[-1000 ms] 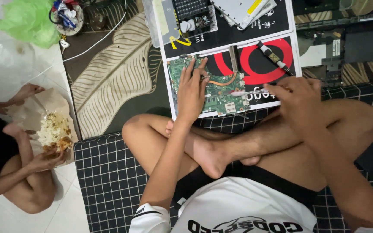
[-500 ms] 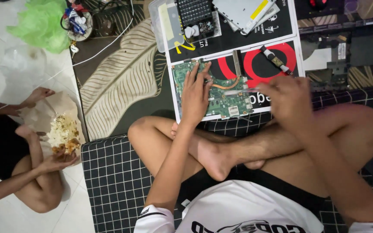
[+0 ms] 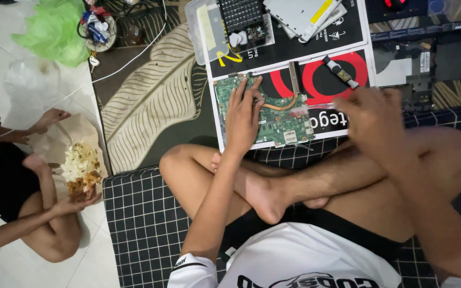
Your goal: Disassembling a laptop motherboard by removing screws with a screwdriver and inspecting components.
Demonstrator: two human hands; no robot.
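Observation:
A green circuit board (image 3: 286, 125) with a copper heat pipe (image 3: 283, 105) lies on a black, red and white printed sheet (image 3: 321, 53). My left hand (image 3: 243, 118) rests flat on the board's left part with its fingers spread, holding it down. My right hand (image 3: 372, 118) is blurred at the board's right edge. It is closed around a thin, pale tool (image 3: 313, 110) whose end points at the board. My crossed bare legs (image 3: 305, 181) sit just below the board.
On the sheet lie a small black-and-metal part (image 3: 340, 72), a clear plastic box (image 3: 203, 32), a keyboard piece (image 3: 240, 13) and a grey drive (image 3: 300, 13). An open laptop chassis (image 3: 428, 53) sits at the right. At the left, another person (image 3: 22, 202) sits by food on paper (image 3: 81, 165).
The view has drifted a little. My left hand stays on the board. My right hand has shifted slightly to the right with the tool.

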